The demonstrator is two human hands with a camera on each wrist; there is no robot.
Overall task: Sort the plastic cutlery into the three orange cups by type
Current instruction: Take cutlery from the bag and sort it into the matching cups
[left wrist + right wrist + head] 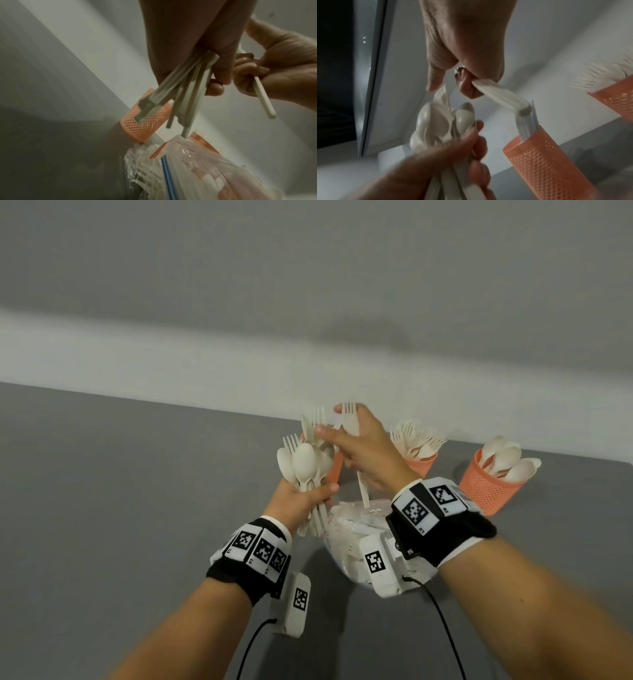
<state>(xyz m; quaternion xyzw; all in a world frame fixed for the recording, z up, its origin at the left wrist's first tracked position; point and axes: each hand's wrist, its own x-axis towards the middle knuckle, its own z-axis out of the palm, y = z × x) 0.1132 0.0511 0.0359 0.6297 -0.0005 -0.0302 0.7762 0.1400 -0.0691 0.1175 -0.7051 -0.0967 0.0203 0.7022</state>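
Observation:
My left hand (301, 498) grips a mixed bunch of cream plastic cutlery (305, 463) by the handles, with spoon bowls and fork tines sticking up. My right hand (356, 446) holds one fork (350, 419) upright, its handle (262, 98) hanging below the palm, while its fingertips touch the top of the bunch. Three orange mesh cups stand at the back. One cup (335, 467) is mostly hidden behind the hands and holds flat handles (524, 125). The middle cup (423, 462) holds forks. The right cup (489, 487) holds spoons.
A clear zip bag (356, 525) with more white cutlery lies on the grey table (137, 508) just under my hands. A pale wall (308, 302) rises directly behind the cups. Cables run from both wrist cameras toward me.

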